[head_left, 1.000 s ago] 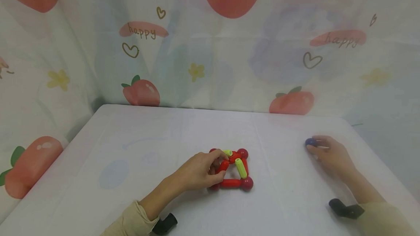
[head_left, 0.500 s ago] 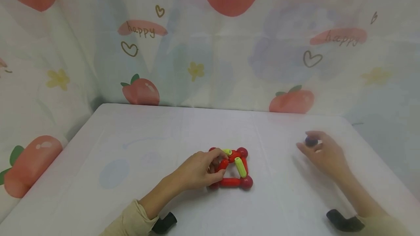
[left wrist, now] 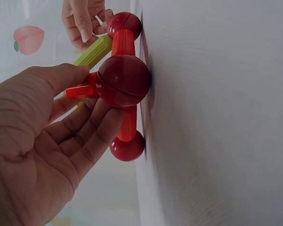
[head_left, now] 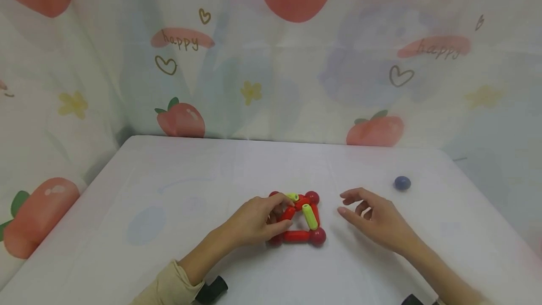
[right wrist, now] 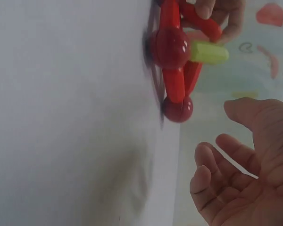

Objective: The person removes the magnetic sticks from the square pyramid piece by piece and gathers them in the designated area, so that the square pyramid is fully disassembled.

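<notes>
A square frame of red rods (head_left: pixel 296 236) joined by dark red balls (head_left: pixel 317 236) lies on the table, with yellow-green rods (head_left: pixel 310 216) rising from its corners. My left hand (head_left: pixel 256 220) grips it at the left side, the thumb and fingers pinching a short red rod (left wrist: pixel 80 91) beside a dark red ball (left wrist: pixel 124 81). To the right of the frame, my right hand (head_left: pixel 377 220) hovers above the table with fingers loosely bent and holds nothing. Behind that hand a blue ball (head_left: pixel 402 183) rests on the table.
The white table (head_left: pixel 203 168) reaches back to a patterned cloth (head_left: pixel 288 74) that hangs behind it and along the left side. A black wrist piece (head_left: pixel 211 291) sits by the left sleeve (head_left: pixel 171 286).
My right hand has let go of the blue ball, leaving it on the table, and has moved left and nearer toward the frame. The left hand keeps its place.
</notes>
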A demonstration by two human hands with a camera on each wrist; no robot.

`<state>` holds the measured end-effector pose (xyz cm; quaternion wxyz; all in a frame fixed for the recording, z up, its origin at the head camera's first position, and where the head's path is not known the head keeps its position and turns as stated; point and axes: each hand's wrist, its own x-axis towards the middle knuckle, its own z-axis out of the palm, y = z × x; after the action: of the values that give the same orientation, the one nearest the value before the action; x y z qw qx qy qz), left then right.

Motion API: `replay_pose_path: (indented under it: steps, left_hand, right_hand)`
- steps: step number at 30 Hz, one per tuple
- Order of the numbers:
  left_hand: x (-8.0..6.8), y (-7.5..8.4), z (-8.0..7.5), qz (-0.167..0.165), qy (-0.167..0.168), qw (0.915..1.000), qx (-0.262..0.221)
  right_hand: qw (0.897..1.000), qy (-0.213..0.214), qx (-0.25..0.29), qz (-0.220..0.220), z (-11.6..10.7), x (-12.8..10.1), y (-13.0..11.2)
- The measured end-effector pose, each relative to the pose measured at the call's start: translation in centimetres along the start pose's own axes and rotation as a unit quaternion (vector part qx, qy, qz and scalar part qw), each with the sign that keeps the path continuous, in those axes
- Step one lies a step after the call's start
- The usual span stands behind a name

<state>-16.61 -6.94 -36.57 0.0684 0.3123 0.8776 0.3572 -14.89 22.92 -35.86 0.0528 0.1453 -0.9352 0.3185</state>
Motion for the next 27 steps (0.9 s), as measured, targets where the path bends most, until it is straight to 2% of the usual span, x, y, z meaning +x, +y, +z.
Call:
replay_pose_path:
  steps: [5,9,14,21,27]
  left_hand:
    - [0.0,0.0,0.1,0.001,0.006,1.0,0.004]
    - [0.0,0.0,0.1,0.009,0.016,0.9998,0.005]
    - [0.0,-0.2,0.0,0.018,0.024,0.9996,-0.003]
    - [0.1,-0.4,-0.4,0.019,0.025,0.9993,-0.019]
    - [0.1,-0.6,-0.6,0.016,0.028,0.9993,-0.019]
  right_hand:
    - [0.997,-0.058,0.038,-0.041,1.3,-0.4,-1.5]
    - [0.993,-0.096,0.038,-0.065,2.2,-0.5,-2.2]
    - [0.993,-0.093,0.015,-0.067,2.9,-0.4,-2.5]
    - [0.992,-0.112,0.026,-0.041,2.8,-0.1,-2.3]
    - [0.993,-0.11,0.028,-0.034,2.8,-0.1,-1.9]
